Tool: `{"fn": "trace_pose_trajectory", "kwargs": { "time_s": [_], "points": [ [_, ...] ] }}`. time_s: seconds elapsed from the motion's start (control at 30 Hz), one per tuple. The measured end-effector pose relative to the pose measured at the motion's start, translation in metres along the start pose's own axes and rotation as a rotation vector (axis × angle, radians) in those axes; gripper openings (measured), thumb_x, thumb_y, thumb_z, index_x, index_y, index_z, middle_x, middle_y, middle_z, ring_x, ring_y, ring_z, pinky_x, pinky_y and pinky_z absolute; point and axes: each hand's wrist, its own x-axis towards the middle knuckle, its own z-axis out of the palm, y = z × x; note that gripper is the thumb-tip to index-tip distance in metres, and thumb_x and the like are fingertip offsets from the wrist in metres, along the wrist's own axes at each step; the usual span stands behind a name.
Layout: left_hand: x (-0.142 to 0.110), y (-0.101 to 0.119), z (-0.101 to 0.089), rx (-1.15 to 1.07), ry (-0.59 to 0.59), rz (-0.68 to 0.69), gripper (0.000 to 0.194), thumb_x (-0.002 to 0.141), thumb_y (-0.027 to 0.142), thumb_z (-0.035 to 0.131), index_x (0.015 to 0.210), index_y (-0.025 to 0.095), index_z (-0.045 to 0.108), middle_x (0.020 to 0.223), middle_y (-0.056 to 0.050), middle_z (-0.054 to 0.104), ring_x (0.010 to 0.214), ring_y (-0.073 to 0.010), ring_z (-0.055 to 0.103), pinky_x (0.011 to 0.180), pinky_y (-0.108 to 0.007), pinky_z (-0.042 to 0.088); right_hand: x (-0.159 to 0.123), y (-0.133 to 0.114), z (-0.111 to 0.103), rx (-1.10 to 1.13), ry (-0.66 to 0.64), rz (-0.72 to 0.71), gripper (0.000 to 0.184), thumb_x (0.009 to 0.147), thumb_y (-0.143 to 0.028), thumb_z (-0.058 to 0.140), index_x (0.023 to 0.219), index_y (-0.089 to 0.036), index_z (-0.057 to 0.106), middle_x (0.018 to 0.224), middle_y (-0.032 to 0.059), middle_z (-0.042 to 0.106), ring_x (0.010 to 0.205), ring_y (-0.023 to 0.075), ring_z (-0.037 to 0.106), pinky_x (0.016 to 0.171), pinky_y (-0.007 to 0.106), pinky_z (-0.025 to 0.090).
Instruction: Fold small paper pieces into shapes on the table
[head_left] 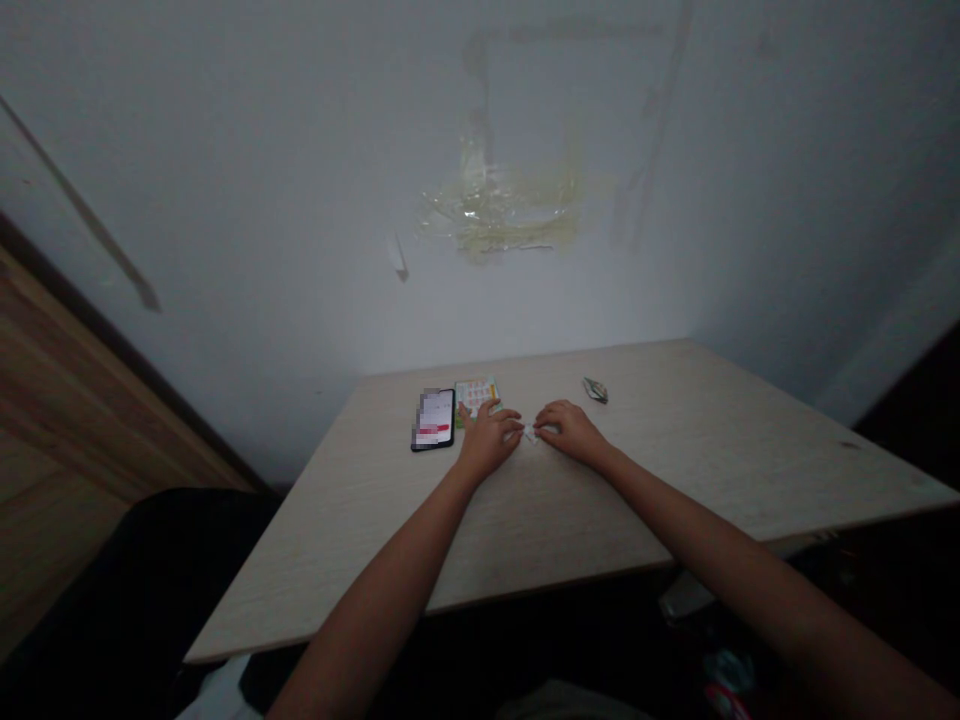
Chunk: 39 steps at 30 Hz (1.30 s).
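Between my two hands, on the pale wooden table (360,520), lies a small whitish piece (531,434), perhaps paper; it is too small to make out fully. My left hand (489,437) pinches its left side with thumb and forefinger. From the right, my right hand (571,430) grips its other side with the fingertips. Partly behind my left hand is a printed card or booklet (478,393) with rows of small pictures. A smartphone (435,420) with a lit screen lies left of that card.
A small folded, patterned paper piece (595,389) rests toward the back right of the table. Behind the table rises a grey wall (300,200) with peeling clear tape (502,210). A wooden panel (67,400) stands at the far left. Dark items lie below the front edge.
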Motion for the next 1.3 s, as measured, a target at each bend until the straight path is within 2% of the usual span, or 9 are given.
{"fn": "trace_pose_trajectory", "kwargs": {
  "time_s": [0.2,0.3,0.63,0.9,1.1,1.3],
  "points": [
    [0.000,-0.007,0.000,-0.016,-0.054,0.091,0.025,0.098,0.037,0.049,0.113,0.035,0.069,0.123,0.002,0.071,0.136,-0.0300,0.043,0.107,-0.081,-0.004,-0.001,0.004,0.004,0.031,0.018,0.005,0.014,0.086,-0.029,0.069,0.093,-0.021,0.078,0.102,0.0069,0.075,0.102,0.0221,0.064,0.096,0.038,0.045],
    [0.001,-0.009,-0.001,0.009,-0.076,0.087,0.027,0.098,0.041,0.047,0.114,0.036,0.068,0.123,0.001,0.071,0.135,-0.0306,0.044,0.107,-0.081,-0.003,-0.001,0.005,0.006,0.037,0.027,-0.006,0.012,0.086,-0.028,0.069,0.091,-0.021,0.078,0.101,0.0072,0.075,0.101,0.0224,0.064,0.096,0.038,0.046],
    [-0.001,-0.007,-0.004,0.046,-0.118,0.103,0.025,0.097,0.044,0.049,0.114,0.039,0.066,0.125,0.003,0.068,0.139,-0.0350,0.038,0.105,-0.084,0.002,-0.001,0.005,0.006,0.030,0.019,0.006,0.012,0.086,-0.027,0.068,0.091,-0.022,0.078,0.101,0.0073,0.074,0.101,0.0227,0.064,0.095,0.038,0.046],
    [-0.004,-0.012,-0.003,0.014,-0.182,0.099,0.031,0.098,0.048,0.045,0.120,0.040,0.065,0.137,0.002,0.062,0.145,-0.0324,0.031,0.108,-0.080,-0.005,-0.001,0.006,0.007,0.039,0.018,0.002,0.012,0.086,-0.027,0.068,0.091,-0.021,0.077,0.101,0.0070,0.074,0.100,0.0222,0.064,0.095,0.037,0.046],
    [-0.007,-0.011,0.002,-0.023,-0.133,0.037,0.039,0.098,0.051,0.042,0.133,0.039,0.057,0.142,0.001,0.059,0.147,-0.0326,0.028,0.107,-0.080,-0.009,0.000,0.006,0.007,0.008,0.010,0.011,0.014,0.087,-0.028,0.066,0.094,-0.021,0.076,0.102,0.0077,0.073,0.101,0.0227,0.063,0.095,0.038,0.046],
    [-0.006,-0.011,0.004,-0.072,-0.102,0.076,0.036,0.099,0.048,0.043,0.128,0.038,0.061,0.140,0.001,0.061,0.145,-0.0294,0.031,0.110,-0.077,-0.008,0.000,0.003,0.005,-0.032,-0.017,0.034,0.016,0.087,-0.030,0.067,0.096,-0.020,0.076,0.103,0.0081,0.073,0.103,0.0236,0.063,0.096,0.038,0.045]
  ]
}}
